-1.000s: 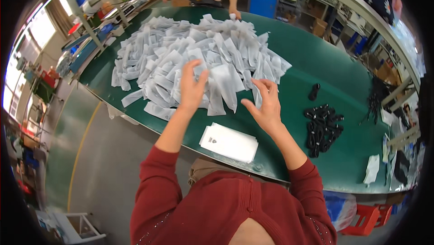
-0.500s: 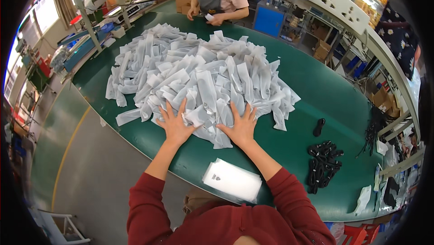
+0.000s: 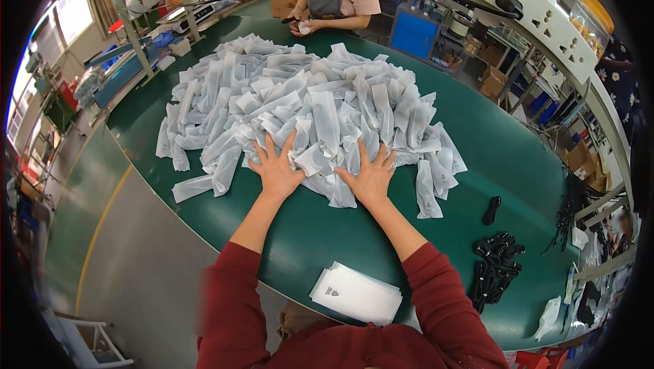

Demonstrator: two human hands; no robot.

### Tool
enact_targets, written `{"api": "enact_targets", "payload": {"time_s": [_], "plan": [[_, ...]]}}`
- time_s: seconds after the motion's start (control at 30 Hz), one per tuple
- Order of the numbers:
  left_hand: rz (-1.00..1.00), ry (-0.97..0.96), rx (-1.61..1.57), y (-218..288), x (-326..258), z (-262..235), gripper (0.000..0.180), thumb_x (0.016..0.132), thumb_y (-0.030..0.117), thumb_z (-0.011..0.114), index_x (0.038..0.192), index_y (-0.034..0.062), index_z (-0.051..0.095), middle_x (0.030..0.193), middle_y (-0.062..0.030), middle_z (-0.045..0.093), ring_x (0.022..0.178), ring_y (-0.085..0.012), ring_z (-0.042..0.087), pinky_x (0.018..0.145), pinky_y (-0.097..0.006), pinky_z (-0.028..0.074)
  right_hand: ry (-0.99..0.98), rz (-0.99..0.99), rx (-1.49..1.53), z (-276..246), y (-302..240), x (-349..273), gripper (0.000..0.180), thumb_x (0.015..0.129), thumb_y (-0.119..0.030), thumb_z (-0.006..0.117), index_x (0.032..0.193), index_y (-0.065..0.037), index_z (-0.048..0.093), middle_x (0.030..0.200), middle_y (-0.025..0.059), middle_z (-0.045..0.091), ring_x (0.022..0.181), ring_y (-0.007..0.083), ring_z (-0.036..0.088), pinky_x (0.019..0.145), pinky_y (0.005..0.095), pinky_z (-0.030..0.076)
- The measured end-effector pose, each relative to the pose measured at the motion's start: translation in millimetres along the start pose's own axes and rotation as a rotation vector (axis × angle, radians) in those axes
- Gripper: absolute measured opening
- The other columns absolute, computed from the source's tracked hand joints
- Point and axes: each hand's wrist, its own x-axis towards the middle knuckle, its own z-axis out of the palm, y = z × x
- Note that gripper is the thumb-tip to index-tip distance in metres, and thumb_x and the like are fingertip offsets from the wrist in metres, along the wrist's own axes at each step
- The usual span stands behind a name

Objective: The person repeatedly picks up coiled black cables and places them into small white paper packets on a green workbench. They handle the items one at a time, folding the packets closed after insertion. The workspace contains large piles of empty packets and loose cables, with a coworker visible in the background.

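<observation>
A wide heap of frosted white plastic pouches [image 3: 272, 100] covers the middle and far part of the green table [image 3: 313, 236]. Both hands press against the heap's near edge, fingers spread. My left hand [image 3: 278, 170] touches the pouches with its palm down and grips none of them. To its right, my right hand [image 3: 370, 175] also lies flat against pouches, thumb pointing inward. What the pouches contain is not clear through the cloudy plastic. Close to my body, a stack of flat white pouches [image 3: 357, 294] rests at the table's front edge.
Bundled black cables [image 3: 496, 267] lie on the right, with one separate black cable bundle [image 3: 491, 210] beyond them. A shelf frame with a white power strip [image 3: 538, 18] arches over the far right. Across the table stands a person in a grey apron [image 3: 334, 1], holding something small and white.
My hands have moved forward, pushing the near edge of the heap away from me. The person opposite has brought their hands together.
</observation>
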Motion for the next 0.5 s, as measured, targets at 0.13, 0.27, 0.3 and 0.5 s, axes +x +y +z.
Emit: {"api": "enact_targets", "payload": {"time_s": [0.13, 0.27, 0.3, 0.5], "plan": [[0.007, 0.018, 0.002, 1.0, 19.4, 9.3, 0.100, 0.061, 0.040, 0.083, 0.150, 0.0422, 0.035, 0.158, -0.0211, 0.020, 0.143, -0.0582, 0.010, 0.099, -0.081, 0.020, 0.042, 0.008, -0.022, 11.8, 2.2, 17.2, 0.098, 0.069, -0.070, 0.073, 0.149, -0.023, 0.043, 0.144, 0.0366, 0.028, 0.131, 0.0687, 0.020, 0.088, 0.0802, 0.034], [0.010, 0.025, 0.005, -0.4, 37.6, 19.2, 0.099, 0.063, 0.044, 0.082, 0.150, 0.0429, 0.035, 0.158, -0.0201, 0.020, 0.143, -0.0581, 0.011, 0.099, -0.081, 0.020, 0.054, 0.027, -0.045, 20.5, 2.7, 31.9, 0.098, 0.069, -0.070, 0.073, 0.149, -0.022, 0.043, 0.144, 0.0368, 0.028, 0.131, 0.0688, 0.020, 0.088, 0.0804, 0.033], [0.008, 0.025, 0.005, -0.8, 41.1, 21.3, 0.098, 0.063, 0.045, 0.081, 0.150, 0.0431, 0.035, 0.158, -0.0197, 0.020, 0.143, -0.0579, 0.011, 0.099, -0.081, 0.020, 0.061, 0.028, -0.045, 23.1, 3.1, 35.2, 0.098, 0.069, -0.070, 0.073, 0.149, -0.021, 0.043, 0.144, 0.0368, 0.028, 0.131, 0.0688, 0.020, 0.088, 0.0804, 0.033], [0.004, 0.006, 0.005, -0.2, 62.4, 27.8, 0.094, 0.066, 0.050, 0.079, 0.149, 0.0438, 0.035, 0.159, -0.0173, 0.020, 0.144, -0.0562, 0.010, 0.100, -0.081, 0.018, 0.047, 0.067, -0.147, 31.6, 1.6, 52.0, 0.097, 0.073, -0.074, 0.067, 0.150, -0.020, 0.040, 0.145, 0.0369, 0.028, 0.130, 0.0671, 0.024, 0.089, 0.0770, 0.037]]}}
